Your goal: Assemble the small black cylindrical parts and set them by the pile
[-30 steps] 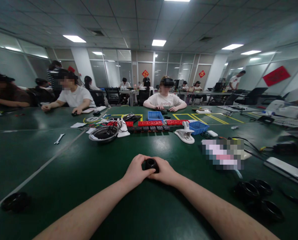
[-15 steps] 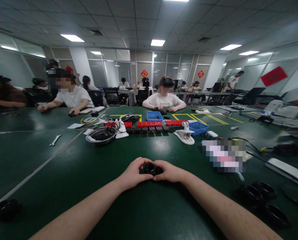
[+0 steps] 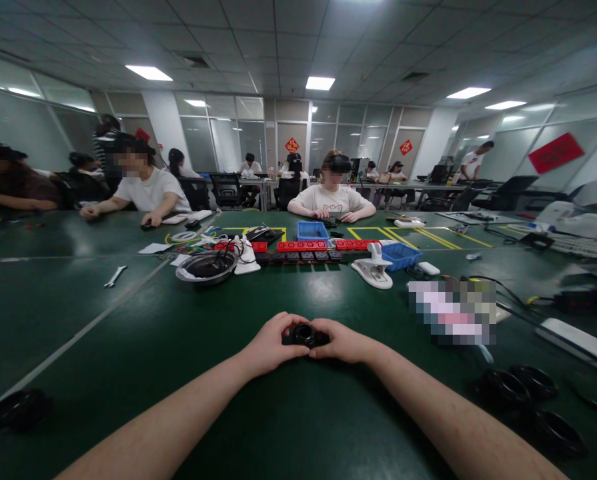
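Head view: I am lowering the small black ring part (image 3: 304, 334) onto the green bench (image 3: 128, 347), left hand (image 3: 271, 345) and right hand (image 3: 342, 343) both closed around it, now lying flatter than before

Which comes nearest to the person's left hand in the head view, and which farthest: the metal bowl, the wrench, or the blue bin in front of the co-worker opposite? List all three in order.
1. Metal bowl: beyond the left hand, slightly to its left.
2. Wrench: far out to the left on the green table.
3. Blue bin: farthest, straight across by the seated co-worker.
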Tool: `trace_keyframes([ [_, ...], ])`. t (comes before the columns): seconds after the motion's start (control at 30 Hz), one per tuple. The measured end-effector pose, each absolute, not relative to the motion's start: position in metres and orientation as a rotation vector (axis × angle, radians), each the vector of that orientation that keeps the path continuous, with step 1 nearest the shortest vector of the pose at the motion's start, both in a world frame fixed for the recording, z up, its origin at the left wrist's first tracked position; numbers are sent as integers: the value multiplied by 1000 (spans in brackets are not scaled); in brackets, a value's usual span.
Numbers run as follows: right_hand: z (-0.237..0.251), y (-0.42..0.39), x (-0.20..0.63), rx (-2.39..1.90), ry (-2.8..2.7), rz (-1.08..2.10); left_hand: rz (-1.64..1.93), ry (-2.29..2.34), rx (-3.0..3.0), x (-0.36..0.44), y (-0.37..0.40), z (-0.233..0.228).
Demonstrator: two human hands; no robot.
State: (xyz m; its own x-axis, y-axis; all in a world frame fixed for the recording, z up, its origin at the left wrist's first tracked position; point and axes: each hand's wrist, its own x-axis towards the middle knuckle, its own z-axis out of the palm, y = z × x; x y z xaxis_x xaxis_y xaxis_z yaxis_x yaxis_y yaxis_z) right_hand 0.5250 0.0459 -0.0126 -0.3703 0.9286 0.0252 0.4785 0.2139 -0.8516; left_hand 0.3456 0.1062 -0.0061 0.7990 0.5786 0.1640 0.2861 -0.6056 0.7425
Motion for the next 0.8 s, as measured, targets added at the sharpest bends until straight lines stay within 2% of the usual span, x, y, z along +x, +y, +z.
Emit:
trace_keyframes([
  [0.47, -9, 45, 521, -1388, -1956, 954, 526, 616, 2222, 347, 109, -12],
  [0.8, -20, 48, 523, -1392, -1867, 990, 538, 644, 2216, 347, 107, -7],
])
